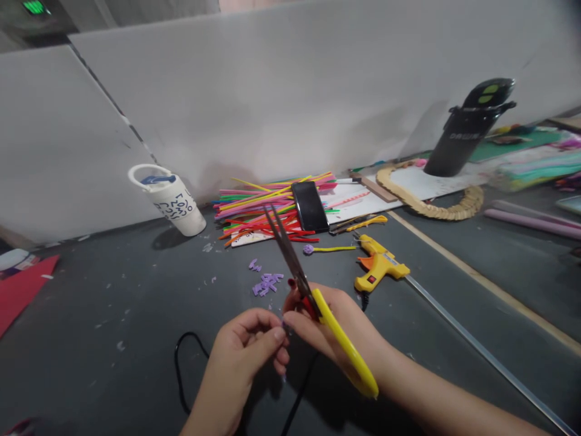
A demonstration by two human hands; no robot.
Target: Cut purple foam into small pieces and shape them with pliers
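My right hand [338, 327] is closed around a pair of scissors [290, 251] with yellow handles. Their blades point up and away, with a narrow gap between the tips. Thumb and fingertips of my left hand [247, 345] are pinched together on a small purple piece [284, 325], mostly hidden by the fingers. Both hands' fingertips nearly meet. Beyond them lies a little heap of purple cut pieces [267, 284]. Further off, a purple ball [308, 249] sits on the end of a yellow-green stem [336, 248].
A yellow glue gun [379, 263] with a long clear glue stick [481, 351] lies on the right. Behind are colourful pipe cleaners [254, 206], a phone [311, 206], a white cup [175, 203], a woven ring [436, 209] and a black bottle [467, 133]. Red sheet [27, 287] at left.
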